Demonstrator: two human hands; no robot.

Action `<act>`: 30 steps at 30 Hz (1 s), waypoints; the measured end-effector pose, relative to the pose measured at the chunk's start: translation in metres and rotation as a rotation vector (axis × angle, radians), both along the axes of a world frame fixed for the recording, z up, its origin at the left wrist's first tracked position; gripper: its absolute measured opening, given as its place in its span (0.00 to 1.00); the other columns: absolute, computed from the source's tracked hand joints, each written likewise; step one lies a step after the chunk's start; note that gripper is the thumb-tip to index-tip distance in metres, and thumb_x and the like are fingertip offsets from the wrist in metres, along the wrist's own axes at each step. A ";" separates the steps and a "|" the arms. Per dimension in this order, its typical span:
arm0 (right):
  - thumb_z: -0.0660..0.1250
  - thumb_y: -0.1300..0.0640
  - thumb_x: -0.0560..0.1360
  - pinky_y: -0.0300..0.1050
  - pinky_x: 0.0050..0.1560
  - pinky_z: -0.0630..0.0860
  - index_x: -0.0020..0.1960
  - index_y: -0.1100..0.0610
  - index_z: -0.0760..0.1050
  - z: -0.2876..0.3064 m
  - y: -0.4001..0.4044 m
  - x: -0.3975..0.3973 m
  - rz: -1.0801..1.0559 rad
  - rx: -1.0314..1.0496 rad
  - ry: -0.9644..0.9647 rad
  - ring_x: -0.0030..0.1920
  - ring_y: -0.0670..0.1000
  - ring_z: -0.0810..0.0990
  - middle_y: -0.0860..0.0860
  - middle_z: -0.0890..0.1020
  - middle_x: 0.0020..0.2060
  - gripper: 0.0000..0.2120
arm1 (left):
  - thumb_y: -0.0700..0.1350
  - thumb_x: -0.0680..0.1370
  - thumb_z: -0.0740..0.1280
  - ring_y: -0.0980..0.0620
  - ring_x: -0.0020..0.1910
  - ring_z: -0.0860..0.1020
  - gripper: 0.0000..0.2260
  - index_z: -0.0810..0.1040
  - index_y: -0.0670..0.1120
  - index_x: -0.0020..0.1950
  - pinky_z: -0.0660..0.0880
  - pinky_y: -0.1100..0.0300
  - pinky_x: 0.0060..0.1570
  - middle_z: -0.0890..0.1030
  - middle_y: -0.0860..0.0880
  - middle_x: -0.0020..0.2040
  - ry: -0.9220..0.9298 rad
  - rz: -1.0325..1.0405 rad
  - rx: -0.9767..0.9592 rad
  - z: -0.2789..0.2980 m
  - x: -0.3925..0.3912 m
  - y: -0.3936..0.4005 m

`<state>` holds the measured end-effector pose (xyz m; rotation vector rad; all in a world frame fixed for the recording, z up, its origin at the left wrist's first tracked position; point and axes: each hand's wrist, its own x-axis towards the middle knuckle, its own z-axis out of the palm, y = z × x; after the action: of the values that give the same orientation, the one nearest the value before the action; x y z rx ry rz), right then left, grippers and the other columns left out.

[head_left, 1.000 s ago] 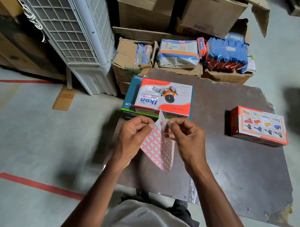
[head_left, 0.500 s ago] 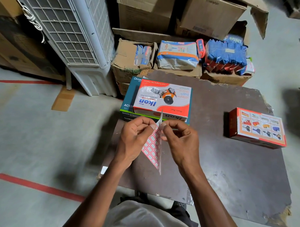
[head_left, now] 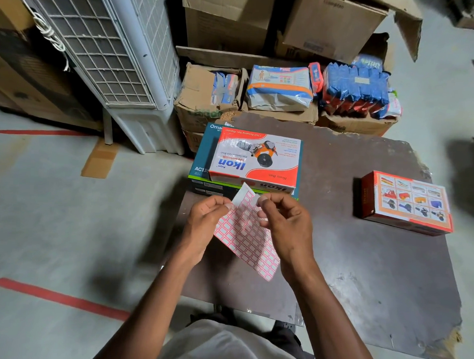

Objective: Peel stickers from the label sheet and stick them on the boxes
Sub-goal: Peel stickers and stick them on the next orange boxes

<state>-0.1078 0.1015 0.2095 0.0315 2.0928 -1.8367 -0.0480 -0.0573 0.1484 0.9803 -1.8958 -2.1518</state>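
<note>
A label sheet (head_left: 246,238) of small red-bordered white stickers hangs over the dark board (head_left: 362,264). My left hand (head_left: 204,226) pinches the sheet's top left edge. At the top corner, my right hand (head_left: 285,226) pinches a sticker (head_left: 255,199) between thumb and forefinger. Just beyond the hands lies a red-and-white "ikon" box (head_left: 258,158), stacked on a dark teal box (head_left: 204,162). A smaller red box (head_left: 407,202) with product pictures lies on the board's right side.
A white air cooler (head_left: 106,54) stands at the back left. Cardboard cartons (head_left: 206,97) and blue packets (head_left: 354,86) crowd the floor behind the board. Red tape lines (head_left: 57,296) cross the grey floor on the left.
The sheet, edge-on half a second ago, has turned flat towards me, showing its sticker grid. Both hands stay pinched at its top corner.
</note>
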 end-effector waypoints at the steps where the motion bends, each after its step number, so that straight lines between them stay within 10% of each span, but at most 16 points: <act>1: 0.71 0.53 0.79 0.41 0.46 0.83 0.44 0.48 0.84 -0.005 0.001 -0.001 -0.007 0.018 -0.014 0.46 0.45 0.85 0.39 0.86 0.42 0.06 | 0.46 0.78 0.70 0.49 0.44 0.82 0.04 0.85 0.49 0.47 0.75 0.53 0.47 0.87 0.47 0.45 -0.051 -0.010 0.019 -0.015 0.000 -0.003; 15: 0.69 0.60 0.80 0.39 0.39 0.80 0.43 0.56 0.84 -0.045 0.004 -0.002 -0.077 0.093 -0.225 0.38 0.49 0.79 0.49 0.85 0.37 0.08 | 0.37 0.80 0.69 0.53 0.39 0.78 0.04 0.83 0.44 0.49 0.74 0.66 0.35 0.83 0.49 0.40 -0.427 0.024 -0.003 -0.158 0.008 -0.016; 22: 0.68 0.58 0.80 0.41 0.42 0.81 0.47 0.53 0.84 -0.050 0.007 -0.005 -0.057 0.020 -0.268 0.38 0.48 0.79 0.46 0.85 0.37 0.07 | 0.38 0.77 0.73 0.45 0.54 0.83 0.08 0.84 0.42 0.56 0.78 0.55 0.58 0.86 0.42 0.54 -0.556 -0.127 -0.251 -0.182 0.015 -0.021; 26: 0.69 0.54 0.81 0.40 0.41 0.81 0.50 0.51 0.83 -0.050 0.011 -0.007 0.007 0.002 -0.195 0.36 0.46 0.78 0.43 0.85 0.38 0.04 | 0.44 0.76 0.74 0.47 0.55 0.82 0.17 0.81 0.48 0.65 0.78 0.51 0.60 0.84 0.47 0.58 -0.455 -0.095 -0.452 -0.141 0.005 -0.009; 30: 0.69 0.52 0.81 0.40 0.40 0.79 0.53 0.51 0.83 -0.043 0.018 -0.010 0.062 -0.051 -0.020 0.37 0.46 0.79 0.47 0.85 0.41 0.05 | 0.50 0.81 0.68 0.54 0.39 0.78 0.10 0.85 0.47 0.45 0.73 0.61 0.39 0.83 0.50 0.40 -0.204 -0.135 0.027 -0.039 -0.016 0.020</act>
<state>-0.1179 0.1194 0.1662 -0.0279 2.0104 -1.8442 -0.0644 -0.0375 0.1096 1.1484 -2.0844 -2.2317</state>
